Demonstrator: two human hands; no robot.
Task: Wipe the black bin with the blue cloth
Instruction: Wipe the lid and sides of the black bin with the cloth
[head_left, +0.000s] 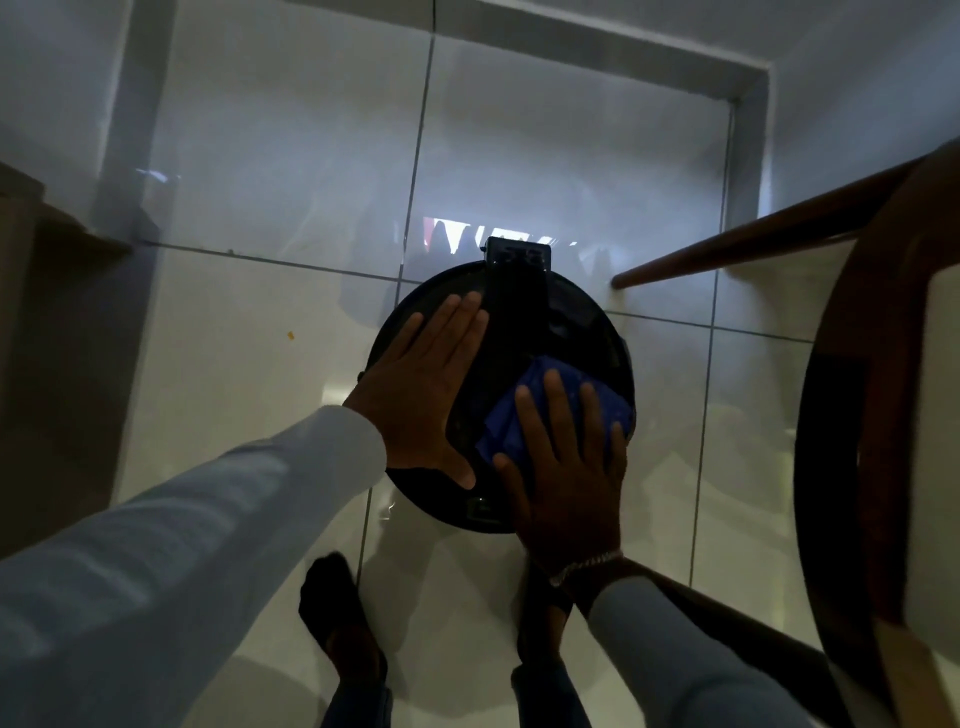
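seen from above, a round black bin (524, 332) stands on a glossy white tiled floor (234, 374), just beside a wooden chair (852, 395). the left hand (421, 389) lies flat on the left side of the lid, fingers straight, its grip wide and holding nothing. the right hand (566, 467) presses a crumpled blue cloth (540, 405) against the lid's right side, fingers spread over it. a bracelet (587, 564) circles the right wrist.

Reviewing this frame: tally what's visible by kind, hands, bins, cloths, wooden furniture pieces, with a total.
Hands: 2, the left hand and the right hand, both flat on the bin
Black bin: 1
Blue cloth: 1, under the right hand
Round wooden table: 1
Total: 5
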